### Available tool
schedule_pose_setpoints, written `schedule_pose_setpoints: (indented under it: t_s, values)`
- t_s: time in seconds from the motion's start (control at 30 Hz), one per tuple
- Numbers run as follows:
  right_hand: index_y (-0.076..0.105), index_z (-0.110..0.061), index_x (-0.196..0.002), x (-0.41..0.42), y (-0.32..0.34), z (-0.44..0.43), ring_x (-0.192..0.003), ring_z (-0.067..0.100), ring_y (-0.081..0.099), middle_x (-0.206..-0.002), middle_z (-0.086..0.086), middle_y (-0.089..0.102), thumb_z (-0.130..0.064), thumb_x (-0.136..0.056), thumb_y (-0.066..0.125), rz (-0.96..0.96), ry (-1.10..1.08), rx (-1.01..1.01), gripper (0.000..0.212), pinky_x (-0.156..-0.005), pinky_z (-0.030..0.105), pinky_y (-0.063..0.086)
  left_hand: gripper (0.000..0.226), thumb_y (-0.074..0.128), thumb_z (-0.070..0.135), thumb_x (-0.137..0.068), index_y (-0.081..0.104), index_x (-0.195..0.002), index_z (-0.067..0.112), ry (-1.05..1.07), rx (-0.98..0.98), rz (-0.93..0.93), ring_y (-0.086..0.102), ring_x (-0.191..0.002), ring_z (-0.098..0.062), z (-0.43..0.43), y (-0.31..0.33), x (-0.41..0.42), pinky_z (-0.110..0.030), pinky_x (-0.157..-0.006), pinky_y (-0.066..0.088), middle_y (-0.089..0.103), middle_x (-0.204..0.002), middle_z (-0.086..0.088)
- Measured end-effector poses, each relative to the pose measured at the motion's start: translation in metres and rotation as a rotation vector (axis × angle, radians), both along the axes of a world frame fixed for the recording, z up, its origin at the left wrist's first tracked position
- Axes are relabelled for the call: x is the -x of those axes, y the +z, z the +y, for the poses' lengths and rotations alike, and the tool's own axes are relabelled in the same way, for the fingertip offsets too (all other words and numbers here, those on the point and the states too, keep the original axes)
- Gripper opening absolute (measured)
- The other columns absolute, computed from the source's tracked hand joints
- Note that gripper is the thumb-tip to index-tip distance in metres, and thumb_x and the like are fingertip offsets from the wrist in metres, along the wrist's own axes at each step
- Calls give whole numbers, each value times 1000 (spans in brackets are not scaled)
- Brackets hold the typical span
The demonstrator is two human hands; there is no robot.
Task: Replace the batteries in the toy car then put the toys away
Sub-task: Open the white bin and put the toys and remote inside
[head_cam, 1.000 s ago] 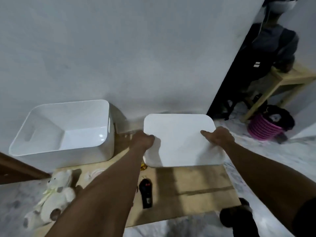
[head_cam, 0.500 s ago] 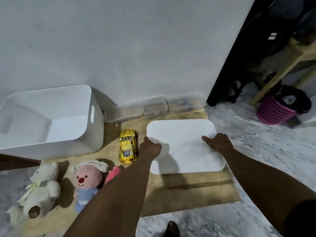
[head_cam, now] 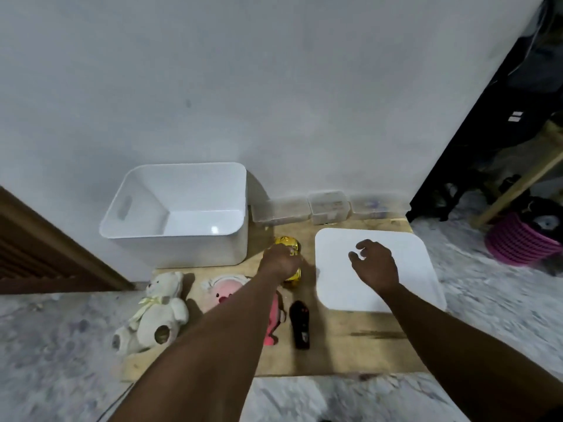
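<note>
**Item: toy car [head_cam: 288, 243], gold.** Lies on the wooden board [head_cam: 350, 345], between the white bin [head_cam: 173, 236] and the white lid [head_cam: 405, 287]. Its middle is covered by the left hand.

**Left hand [head_cam: 281, 264].** Reaches down over the car with its fingers out of sight beneath the knuckles. I cannot tell whether the grip has closed.

**Right hand [head_cam: 375, 266].** Hovers over the lid with its fingers loosely curled, holding nothing.

**Hazards, as judged:**
- The car looks glossy and rounded. A shallow hold from above could let it slip and drop onto the board.
- The left forearm passes right over the pink plush [head_cam: 217, 292] and close to the black remote [head_cam: 300, 325]. A careless draw-back could knock either one aside.
- No batteries or tool can be made out. They may be in the clear boxes [head_cam: 329, 207] by the wall, whose contents are too blurred to read. A search could hold up the battery change.
- If the car goes into the bin before the swap, the order of the task is lost.

**Surface.** A pale wooden board on the floor, scuffed, with a dark streak near its right front. It also carries a cream teddy bear [head_cam: 155, 312] lying on its back at the left front.

**Room.**
- Grey-white marbled floor [head_cam: 61, 345].
- Plain pale wall [head_cam: 274, 86].
- Brown wooden panel [head_cam: 45, 254] at the left.
- At the right, a dark recess with a wooden leg [head_cam: 518, 181] and a pink basket [head_cam: 515, 243].
</note>
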State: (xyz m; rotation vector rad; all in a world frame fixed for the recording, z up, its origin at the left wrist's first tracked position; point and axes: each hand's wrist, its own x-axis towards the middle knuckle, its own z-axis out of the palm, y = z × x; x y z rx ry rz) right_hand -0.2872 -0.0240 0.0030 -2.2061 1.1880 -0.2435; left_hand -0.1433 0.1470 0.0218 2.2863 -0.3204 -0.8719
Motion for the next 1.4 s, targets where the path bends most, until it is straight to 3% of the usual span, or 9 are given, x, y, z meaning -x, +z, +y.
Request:
schedule_pose_setpoints:
  t_s: [0.1, 0.27, 0.43, 0.6, 0.73, 0.9, 1.1, 1.23, 1.4]
  values:
    - [67, -19, -109, -23, 10, 56, -99, 21, 65, -97, 0, 67, -32, -86, 70, 3, 115, -45, 26, -82, 27, 47, 28, 66, 28, -82, 66, -108, 17, 5, -10, -92, 65, -89, -23, 51, 14, -16, -25, -69, 49, 67, -114, -6]
    - [61, -22, -128, -65, 15, 147, -109, 27, 63, -118, 6, 67, -43, -81, 73, 63, 284, -132, 53, -92, 30, 50, 40, 66, 36, -81, 65, -118, 22, -9, -95, -220, 66, -104, -26, 134, 26, -48, -31, -86, 53, 65, -119, -7]
    - [41, -23, -145, -103, 5, 225, -124, 29, 53, -139, 9, 47, -57, -75, 75, 193, 405, -135, 85, -95, 32, 46, 44, 65, 38, -79, 59, -122, 29, 30, -275, -320, 62, -111, -25, 210, 15, -77, -35, -95, 49, 63, -122, -3]
    - [43, -21, -132, -120, -16, 264, -115, 30, 54, -123, 9, 50, -67, -65, 75, 349, 423, -33, 87, -96, 40, 49, 74, 65, 50, -78, 34, -142, 30, 16, -427, -278, 50, -127, -33, 264, -16, -99, -47, -101, 47, 48, -133, -8]
    - [36, -24, -140, -130, -32, 275, -116, 29, 55, -129, 8, 47, -63, -70, 74, 390, 437, 87, 88, -95, 41, 49, 100, 76, 57, -58, 30, -142, 31, 1, -372, -93, 52, -126, -33, 282, -41, -115, -44, -101, 47, 52, -134, -10]
    - [27, -25, -152, -131, -46, 281, -122, 31, 53, -145, 10, 36, -55, -77, 74, 316, 395, 85, 93, -95, 40, 50, 121, 81, 54, -63, 9, -155, 23, -35, -280, -10, 54, -127, -33, 274, -65, -119, -39, -102, 47, 53, -143, -10]
    - [40, -32, -142, -124, -31, 285, -106, 27, 61, -127, 4, 47, -63, -64, 71, 133, 352, 114, 89, -82, 37, 56, 101, 75, 57, -62, 28, -145, 24, 30, -202, -48, 57, -120, -31, 289, -54, -108, -35, -94, 48, 59, -136, -7]
    - [33, -43, -132, -125, -3, 295, -103, 26, 62, -124, -3, 47, -72, -57, 64, 54, 390, 119, 87, -80, 39, 58, 97, 77, 54, -55, 36, -141, 34, 44, -91, -67, 59, -118, -27, 309, -24, -105, -30, -91, 48, 61, -134, 0]
    - [33, -43, -137, -128, 39, 301, -100, 15, 59, -129, -9, 48, -79, -60, 63, -102, 431, 211, 90, -66, 20, 43, 89, 76, 58, -41, 48, -124, 44, 65, 112, -118, 60, -103, -20, 323, 36, -113, -30, -86, 49, 65, -119, 8]
